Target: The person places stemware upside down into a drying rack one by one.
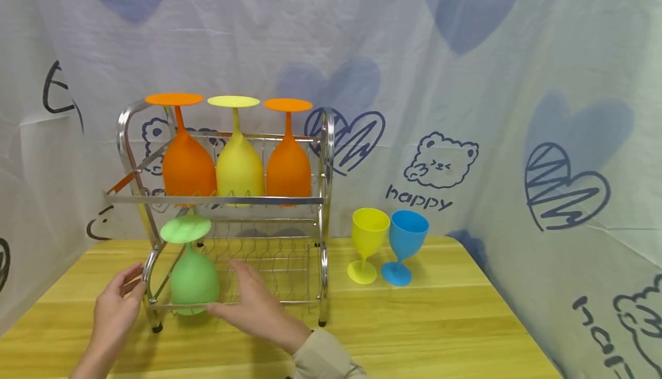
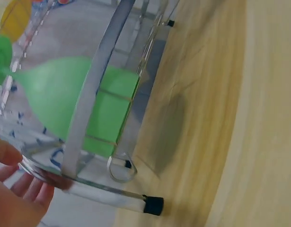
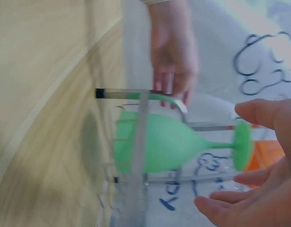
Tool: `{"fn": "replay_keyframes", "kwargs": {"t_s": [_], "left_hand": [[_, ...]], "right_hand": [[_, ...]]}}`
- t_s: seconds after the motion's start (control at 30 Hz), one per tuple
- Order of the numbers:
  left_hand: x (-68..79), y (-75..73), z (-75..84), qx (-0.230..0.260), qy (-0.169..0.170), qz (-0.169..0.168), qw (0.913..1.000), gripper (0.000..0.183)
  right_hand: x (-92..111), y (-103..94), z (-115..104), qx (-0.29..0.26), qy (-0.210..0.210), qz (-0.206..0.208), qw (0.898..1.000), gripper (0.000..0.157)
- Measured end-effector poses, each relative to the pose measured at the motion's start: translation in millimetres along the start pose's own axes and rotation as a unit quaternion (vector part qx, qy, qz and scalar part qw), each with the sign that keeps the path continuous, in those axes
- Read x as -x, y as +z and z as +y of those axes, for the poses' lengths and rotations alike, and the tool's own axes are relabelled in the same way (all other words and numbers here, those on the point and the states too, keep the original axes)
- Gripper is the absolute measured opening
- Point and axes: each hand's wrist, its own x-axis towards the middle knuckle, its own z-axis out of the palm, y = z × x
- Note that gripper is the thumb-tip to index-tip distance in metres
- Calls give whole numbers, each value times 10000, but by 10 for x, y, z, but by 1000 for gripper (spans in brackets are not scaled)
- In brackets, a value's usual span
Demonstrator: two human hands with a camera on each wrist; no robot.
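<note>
A green goblet (image 1: 194,278) stands upside down at the left end of the lower tier of a metal rack (image 1: 217,200). My left hand (image 1: 118,307) holds the rack's left side tube, with the thumb and fingers on either side of it in the left wrist view. My right hand (image 1: 261,307) is in front of the lower tier, just right of the green goblet. In the right wrist view its thumb and fingers (image 3: 259,111) are spread around the space near the goblet's foot (image 3: 242,145), holding nothing.
On the upper tier, two orange goblets (image 1: 188,163) (image 1: 288,166) flank a yellow goblet (image 1: 239,166), all upside down. A yellow goblet (image 1: 369,232) and a blue goblet (image 1: 408,235) stand upright on the wooden table (image 1: 414,333), right of the rack. A printed curtain (image 1: 362,34) hangs behind.
</note>
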Motion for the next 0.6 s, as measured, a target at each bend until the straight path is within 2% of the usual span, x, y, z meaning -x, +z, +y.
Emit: {"fn": "replay_keyframes", "kwargs": {"t_s": [0.07,0.13,0.23,0.33,0.43,0.53,0.6], "left_hand": [[53,-5,62,-108,1,104,9999,50],[108,-20,113,-137,-14,162,9998,51],[202,-45,165,-125,-42,222,9997,52],[315,-48,193,-136,-130,278,9994,51],[440,10,211,-109,-134,416,9990,49],[568,121,254,12,95,596,9982,44],[643,211,308,208,457,717,9962,40]], "right_hand": [[103,-154,24,-303,-36,-153,9994,75],[198,-294,71,-385,-242,-182,9988,70],[317,-433,190,-473,-743,33,9961,61],[408,-494,351,-432,-1294,525,9893,51],[484,-531,542,-399,-1789,1205,9756,44],[538,-622,731,-260,-2058,1946,9587,39],[554,-727,848,-160,-2020,2440,9484,37]]}}
